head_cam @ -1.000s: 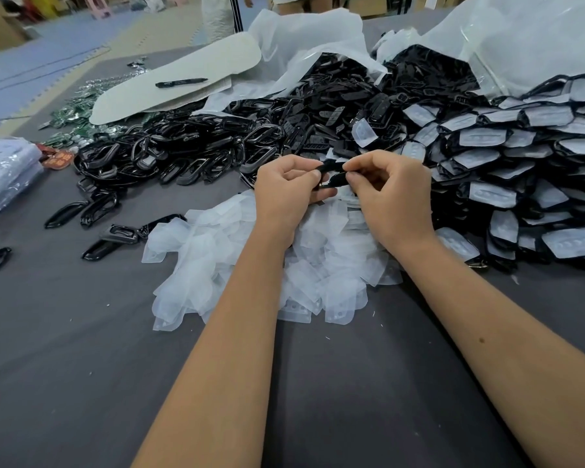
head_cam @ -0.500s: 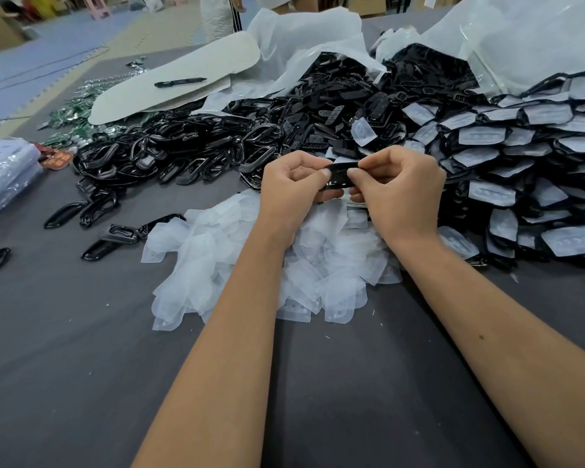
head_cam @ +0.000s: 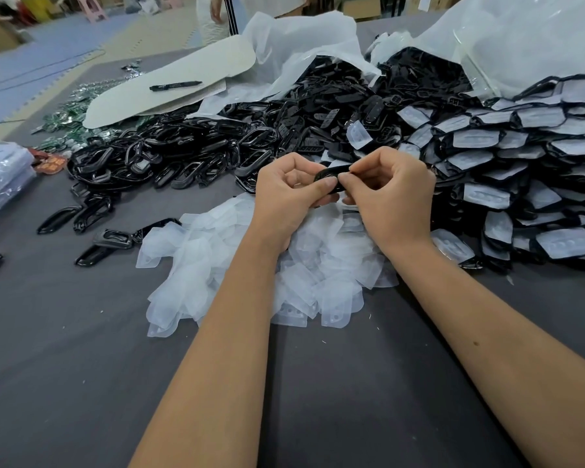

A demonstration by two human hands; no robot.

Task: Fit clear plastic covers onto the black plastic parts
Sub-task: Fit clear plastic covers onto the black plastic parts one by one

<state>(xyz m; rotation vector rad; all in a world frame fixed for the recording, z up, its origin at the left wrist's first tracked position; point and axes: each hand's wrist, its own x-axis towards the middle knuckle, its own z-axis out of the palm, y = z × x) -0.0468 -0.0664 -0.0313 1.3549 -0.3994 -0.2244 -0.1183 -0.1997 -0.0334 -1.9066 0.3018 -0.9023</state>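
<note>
Both hands (head_cam: 345,194) pinch | black part (head_cam: 331,172) between | above clear covers (head_cam: 250,265)

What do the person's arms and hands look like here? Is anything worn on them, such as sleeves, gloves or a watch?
Both forearms are bare up to the picture's lower edge: no sleeves are in view. The left hand and the right hand wear no gloves. No ring, watch or bracelet shows at the fingers or wrists. The visible fingernails are short and unpainted. The right forearm has one small dark spot.
</note>
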